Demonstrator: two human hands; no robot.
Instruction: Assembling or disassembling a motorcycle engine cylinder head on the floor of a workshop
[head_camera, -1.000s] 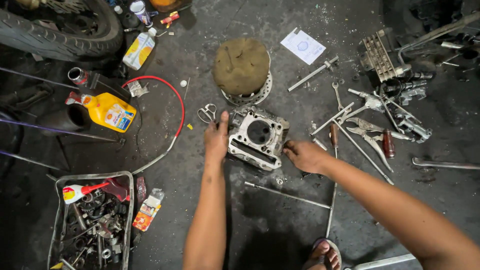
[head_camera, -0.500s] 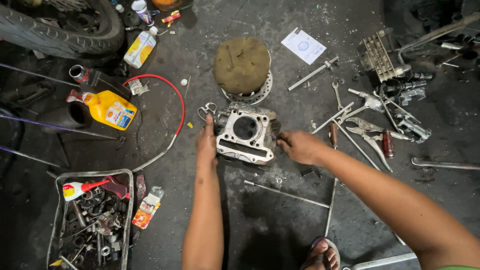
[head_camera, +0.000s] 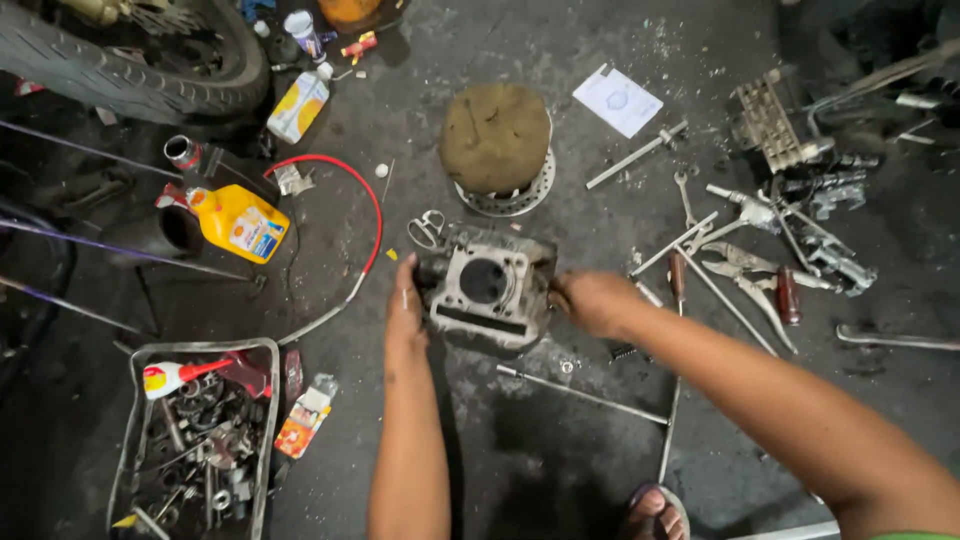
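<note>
An engine cylinder block sits on the grimy concrete floor near the middle of the view, held from both sides. Its round bore faces up toward the camera, and its longer side runs left to right, tilted slightly down to the right. The left hand presses flat against the block's left end, fingers pointing away from the person; the right hand is curled around the right end, grasping it (its fingertips are hidden behind the metal). So each hand's grip is closed on the block, the left more loosely.

Just beyond the block stands a domed brown part on a perforated metal ring. A yellow oil bottle lies to the left, inside the curve of a red cable. Pliers and wrenches are scattered to the right; small pieces there are hard to tell apart. A wire basket of dark parts is cut off at the lower left edge.
</note>
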